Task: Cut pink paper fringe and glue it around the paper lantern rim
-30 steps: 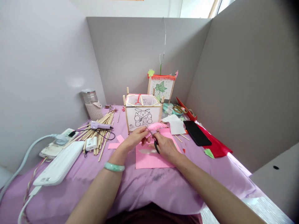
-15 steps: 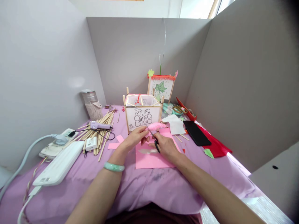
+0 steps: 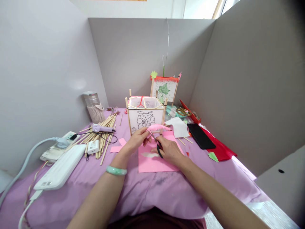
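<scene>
Two hands, one fringed pink paper strip [image 3: 160,127]: left hand [image 3: 138,140] pinching it, right hand [image 3: 169,149] on black-handled scissors [image 3: 159,150].

Left thumb and forefinger are clamped together on the strip's left end; its fringed length curves rightward from them, above the right fingertips; the right fingers are wrapped around the scissors' handles, blades pointing toward the left fingertips; whether those blades are parted I cannot tell; below the fingers lies a pink sheet [image 3: 154,165]; just beyond the left fingers stands a stick-framed lantern [image 3: 146,116] with a rabbit drawing; farther beyond them, a second lantern [image 3: 164,90] bears a green leaf; left of the left fingers lie pink paper scraps [image 3: 116,149], then wooden sticks [image 3: 102,140]; right of the right fingers, a black smartphone [image 3: 201,136].
</scene>
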### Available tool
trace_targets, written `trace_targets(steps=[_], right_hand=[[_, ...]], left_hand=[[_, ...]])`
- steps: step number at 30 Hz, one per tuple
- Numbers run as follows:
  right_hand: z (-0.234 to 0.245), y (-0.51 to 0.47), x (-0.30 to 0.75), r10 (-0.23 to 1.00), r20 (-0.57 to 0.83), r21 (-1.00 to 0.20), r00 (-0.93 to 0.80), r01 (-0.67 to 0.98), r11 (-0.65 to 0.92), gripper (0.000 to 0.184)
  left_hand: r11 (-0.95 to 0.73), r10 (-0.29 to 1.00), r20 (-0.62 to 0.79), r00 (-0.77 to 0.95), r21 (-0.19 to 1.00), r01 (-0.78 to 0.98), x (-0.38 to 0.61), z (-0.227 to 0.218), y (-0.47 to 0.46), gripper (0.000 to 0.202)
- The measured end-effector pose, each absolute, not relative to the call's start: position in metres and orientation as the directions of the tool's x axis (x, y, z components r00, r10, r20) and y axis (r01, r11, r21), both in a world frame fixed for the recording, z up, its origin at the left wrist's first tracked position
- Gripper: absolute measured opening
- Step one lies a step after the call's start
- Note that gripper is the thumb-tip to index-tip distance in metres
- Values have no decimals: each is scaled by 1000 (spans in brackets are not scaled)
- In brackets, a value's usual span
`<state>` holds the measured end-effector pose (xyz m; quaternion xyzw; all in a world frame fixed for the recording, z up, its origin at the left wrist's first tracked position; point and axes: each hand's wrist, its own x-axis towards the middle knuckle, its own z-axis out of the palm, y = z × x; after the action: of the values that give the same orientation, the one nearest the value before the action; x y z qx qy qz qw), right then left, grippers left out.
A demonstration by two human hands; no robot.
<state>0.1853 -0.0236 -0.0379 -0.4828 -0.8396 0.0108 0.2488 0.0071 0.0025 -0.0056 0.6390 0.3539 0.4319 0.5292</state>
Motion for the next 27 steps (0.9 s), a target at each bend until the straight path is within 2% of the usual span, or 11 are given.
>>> trace_targets(steps=[16,27], right_hand=[[-42,-22,181,813,450,-238,-371,827,509,28],[-40,-24,181,814,431,-250,-390,815,523,30]], left_hand=[[-191,894,183,408,981,-23,8,-4,2,22],[-163,864,106,492,984,75,8,-4,-2,21]])
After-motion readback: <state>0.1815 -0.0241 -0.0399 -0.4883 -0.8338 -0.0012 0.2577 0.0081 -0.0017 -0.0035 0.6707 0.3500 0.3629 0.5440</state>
